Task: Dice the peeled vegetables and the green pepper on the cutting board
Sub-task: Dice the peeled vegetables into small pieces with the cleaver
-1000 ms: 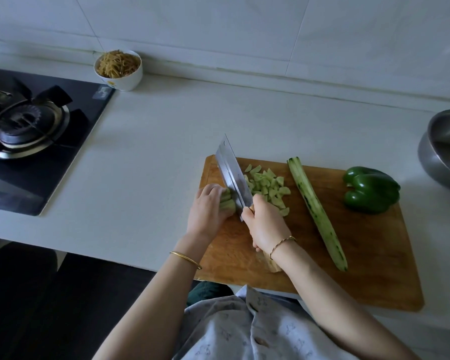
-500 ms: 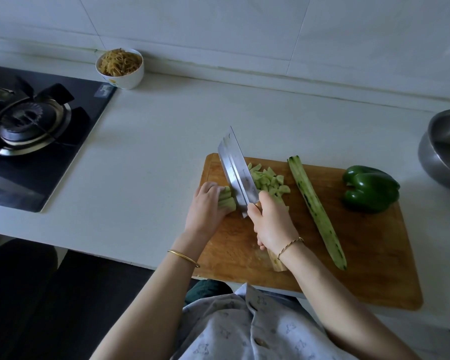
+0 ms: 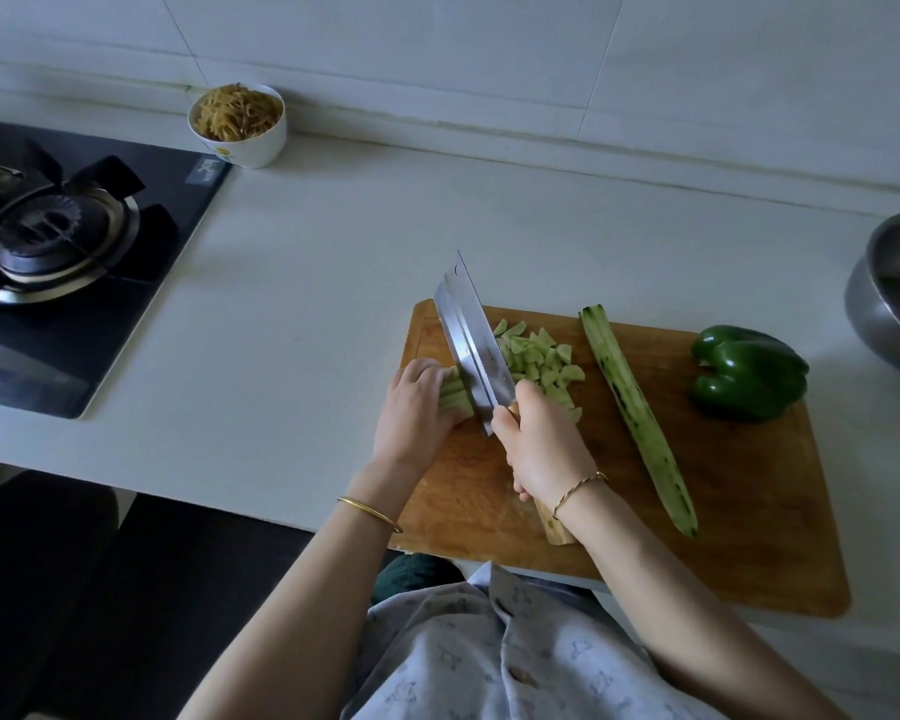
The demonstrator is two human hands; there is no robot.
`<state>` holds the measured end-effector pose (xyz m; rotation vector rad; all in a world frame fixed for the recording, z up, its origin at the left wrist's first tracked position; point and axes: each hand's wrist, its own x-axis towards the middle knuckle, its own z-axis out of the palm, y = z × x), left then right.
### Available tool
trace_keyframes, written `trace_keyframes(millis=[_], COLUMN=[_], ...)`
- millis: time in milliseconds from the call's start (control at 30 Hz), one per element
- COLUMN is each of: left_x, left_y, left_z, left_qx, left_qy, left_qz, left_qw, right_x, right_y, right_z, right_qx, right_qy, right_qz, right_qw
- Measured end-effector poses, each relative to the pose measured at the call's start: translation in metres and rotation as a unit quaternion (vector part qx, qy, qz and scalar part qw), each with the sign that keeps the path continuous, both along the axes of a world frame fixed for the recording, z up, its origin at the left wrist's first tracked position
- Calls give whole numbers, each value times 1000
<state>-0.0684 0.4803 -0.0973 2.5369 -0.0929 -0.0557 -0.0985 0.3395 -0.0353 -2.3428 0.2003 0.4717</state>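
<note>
Peeled strips [image 3: 455,396] were mid-dicing, left grip [image 3: 411,407] curled holding them, right grip [image 3: 541,449] clenching the cleaver [image 3: 471,340]. Next chop probably needed the holding fingers drawn back.

1 cutting board [image 3: 749,537]. 1 cleaver [image 3: 471,345]. 1 green pepper [image 3: 749,376], whole. 1 long peeled veg [image 3: 637,413], lying alone in 1 piece. 1 bunch of cut strips [image 3: 455,397], a few ends showing, exact no. can't tell since fingers cover most. 1 heap of diced pieces [image 3: 539,361], overlapped, well over a dozen, no exact count poss. Hands: 2, i.e. left hand [image 3: 411,407] & right hand [image 3: 541,444]. Bangles: 2, 1 per wrist [image 3: 367,511] [image 3: 578,491]. 1 white bowl [image 3: 245,142] w/ shredded food. 1 metal bowl [image 3: 884,314], partly out of view. 1 hob [image 3: 141,304], 1 burner [image 3: 48,236] in view.
</note>
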Motion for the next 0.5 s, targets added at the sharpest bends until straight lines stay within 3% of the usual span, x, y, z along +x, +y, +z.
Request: trace_keyframes(millis=[167, 500], left_x=[0, 4], left_y=[0, 7], left_z=[1, 4], left_qx=[-17, -30], left_qy=[-4, 34], left_qz=[-2, -1], left_qw=[1000, 999], right_x=[1, 3], right_y=[7, -5], right_z=[-6, -3], right_qx=[-29, 41], right_qy=[3, -13], right_qz=[1, -37], right_qw=[1000, 998])
